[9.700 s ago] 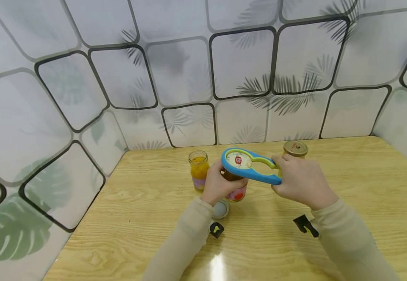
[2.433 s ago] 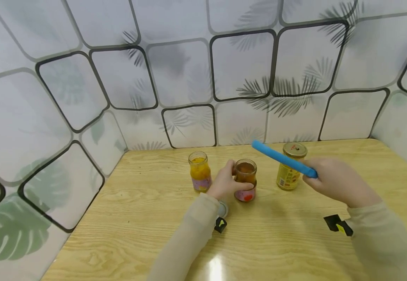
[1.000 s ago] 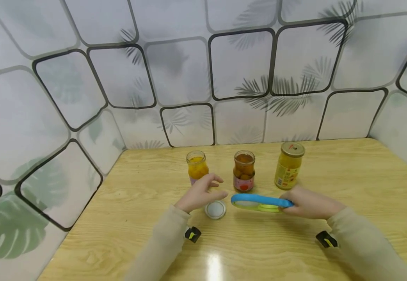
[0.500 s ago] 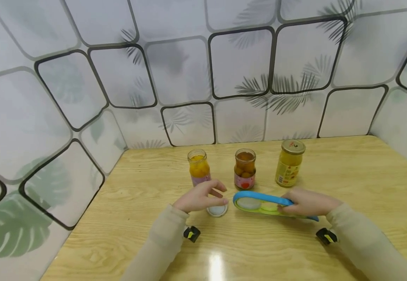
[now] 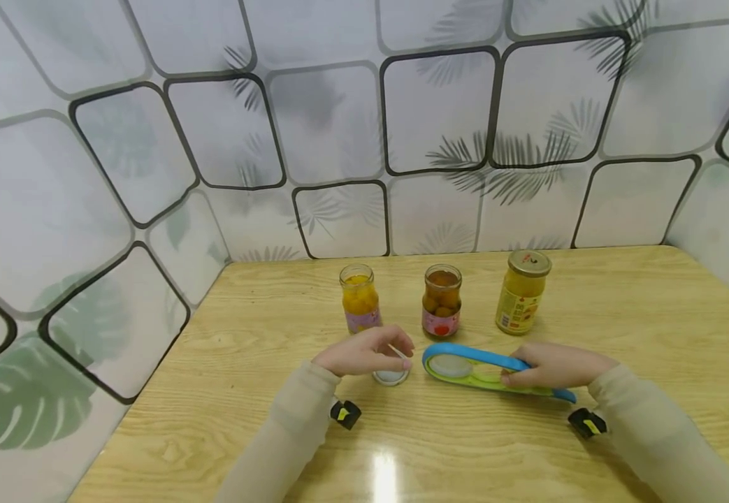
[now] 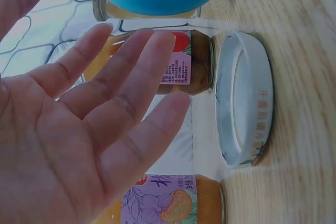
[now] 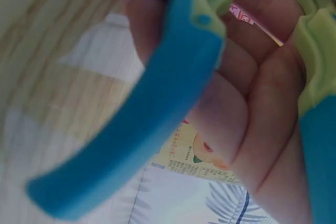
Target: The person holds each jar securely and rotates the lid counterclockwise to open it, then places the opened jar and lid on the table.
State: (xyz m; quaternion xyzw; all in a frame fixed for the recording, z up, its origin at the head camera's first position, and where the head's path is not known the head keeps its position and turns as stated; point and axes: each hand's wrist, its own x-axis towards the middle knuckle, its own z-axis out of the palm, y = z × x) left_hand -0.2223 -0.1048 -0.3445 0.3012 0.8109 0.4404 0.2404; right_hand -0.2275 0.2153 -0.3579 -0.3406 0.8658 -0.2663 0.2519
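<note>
The blue-and-lime jar opener (image 5: 490,358) is out in front of the person, low over the bench (image 5: 232,426), its looped end pointing at the left hand (image 5: 364,351) and its handles running back into the right hand (image 5: 556,365). That right hand curls its fingers round the opener, and seen close at the wrist the two handles stand apart, with fingers and palm showing between them. I can't tell whether the opener's underside touches the wood. A pale lid (image 5: 451,365) sits within the loop. The left hand, held just short of the loop, has its fingers loosely spread and slightly bent. Partly beneath it a white lid (image 5: 391,378) lies hollow side up on the bench, orange characters printed on its rim; the fingertips are clear of it. Farther back three jars stand upright in a row: an uncapped jar of orange fruit (image 5: 361,300) just behind the left hand, an uncapped amber jar (image 5: 442,304) with round fruit behind the opener's loop, and a taller yellow jar (image 5: 520,293), its gold lid (image 5: 530,263) on, behind the right hand. Cream sleeves (image 5: 289,429) cover both forearms, a small black device (image 5: 346,414) at each wrist.
</note>
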